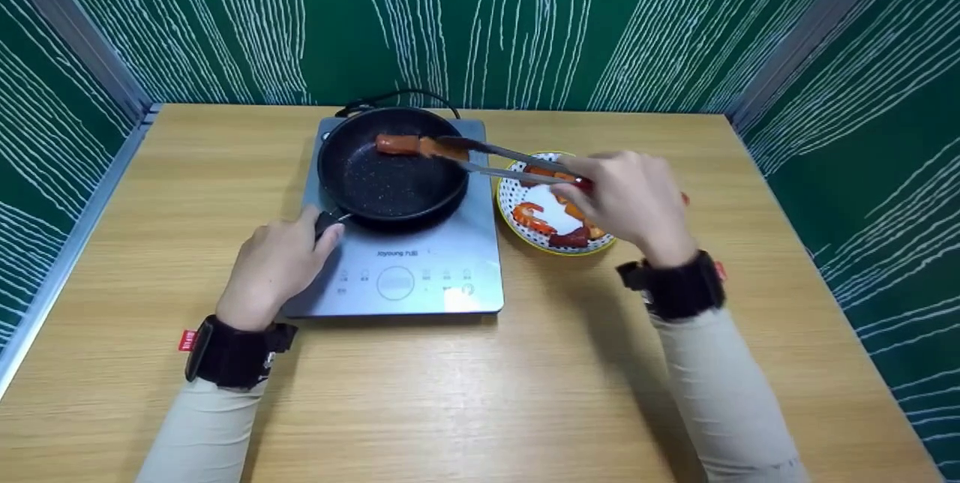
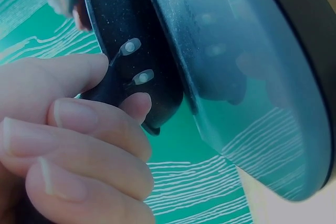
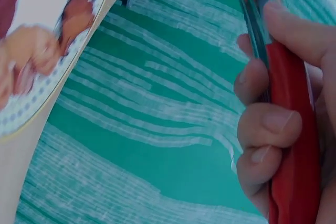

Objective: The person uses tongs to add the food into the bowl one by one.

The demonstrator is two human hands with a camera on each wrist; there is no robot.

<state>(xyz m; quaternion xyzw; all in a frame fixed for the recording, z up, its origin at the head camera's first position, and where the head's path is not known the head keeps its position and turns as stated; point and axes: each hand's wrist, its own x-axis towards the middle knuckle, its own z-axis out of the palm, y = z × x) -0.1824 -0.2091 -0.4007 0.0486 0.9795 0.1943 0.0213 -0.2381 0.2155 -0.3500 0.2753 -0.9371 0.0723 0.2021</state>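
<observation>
My left hand [image 1: 276,262] grips the black handle [image 2: 105,90] of the frying pan [image 1: 390,183], which sits on an induction cooker [image 1: 442,258]. A reddish-brown sausage [image 1: 397,144] shows at the pan's far side. My right hand [image 1: 634,194] holds metal tongs [image 1: 517,160], fingers curled round their red handle [image 3: 294,129]. The tongs reach left, and their tips overlap the pan's right side. Right beside the sausage, an orange-brown piece of food [image 1: 435,147] lies at the tips, partly covered by them.
To the right of the cooker stands a plate [image 1: 512,224] with a dotted rim and yellow edge. On it lie a shrimp [image 1: 532,219], a dark red piece [image 1: 570,238] and other food, partly behind my right hand. A black cord [image 1: 409,91] runs behind the pan.
</observation>
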